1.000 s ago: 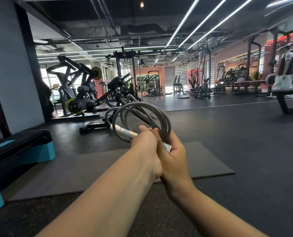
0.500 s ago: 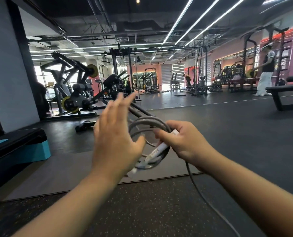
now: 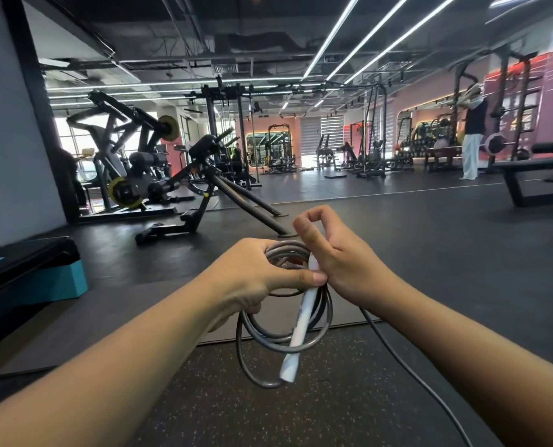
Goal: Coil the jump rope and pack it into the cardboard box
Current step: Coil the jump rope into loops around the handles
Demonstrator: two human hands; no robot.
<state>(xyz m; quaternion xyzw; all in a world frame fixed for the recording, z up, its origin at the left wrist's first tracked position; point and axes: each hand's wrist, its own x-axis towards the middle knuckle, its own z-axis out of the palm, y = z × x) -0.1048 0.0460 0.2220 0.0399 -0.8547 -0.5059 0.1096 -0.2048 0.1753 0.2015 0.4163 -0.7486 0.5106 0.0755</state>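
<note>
Mid-coil, left hand (image 3: 252,279) clamps the rope (image 3: 281,337) loops with handle (image 3: 297,333), right hand (image 3: 339,256) half-curled beside them; best pin loops while gathering the loose tail (image 3: 407,366).

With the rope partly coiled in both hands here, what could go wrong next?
1. The grey coil hangs in uneven loops below the left hand; the lowest loop sags well under the others and may slip out and unravel.
2. A loose strand trails from the right hand out of view, so it could snag while being wound.
3. The white handle lies across the coil, pinned only near its top; it might slide free.
</note>
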